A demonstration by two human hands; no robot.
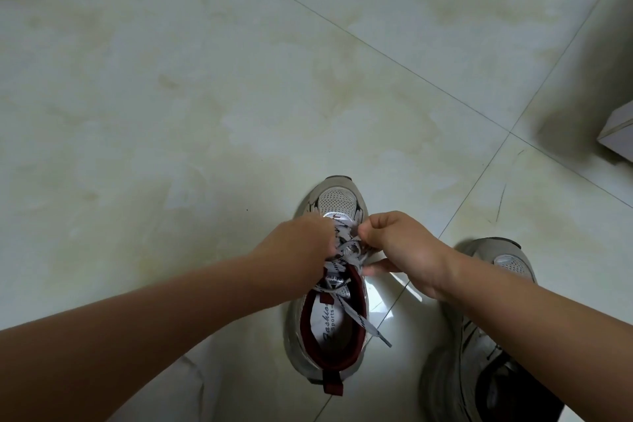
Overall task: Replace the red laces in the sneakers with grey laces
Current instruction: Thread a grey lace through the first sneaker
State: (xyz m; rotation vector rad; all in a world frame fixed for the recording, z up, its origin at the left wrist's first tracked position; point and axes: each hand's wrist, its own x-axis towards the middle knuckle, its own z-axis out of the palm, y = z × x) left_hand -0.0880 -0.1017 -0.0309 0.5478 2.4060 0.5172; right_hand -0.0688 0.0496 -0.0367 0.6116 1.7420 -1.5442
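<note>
A beige sneaker [337,202] with a dark red lining stands on the floor, toe pointing away from me. A grey lace [356,313] with dark dashes runs through its eyelets, and one loose end lies across the opening toward the right. My left hand [296,243] grips the lace at the left side of the tongue. My right hand [402,243] pinches the lace at the right side of the eyelets. A second beige sneaker [493,329] stands to the right, partly hidden by my right forearm. No red lace is in view.
Pale glossy floor tiles [205,96] spread out ahead and to the left. A corner of a white box or furniture piece [618,135] sits at the right edge with a dark shadow beside it.
</note>
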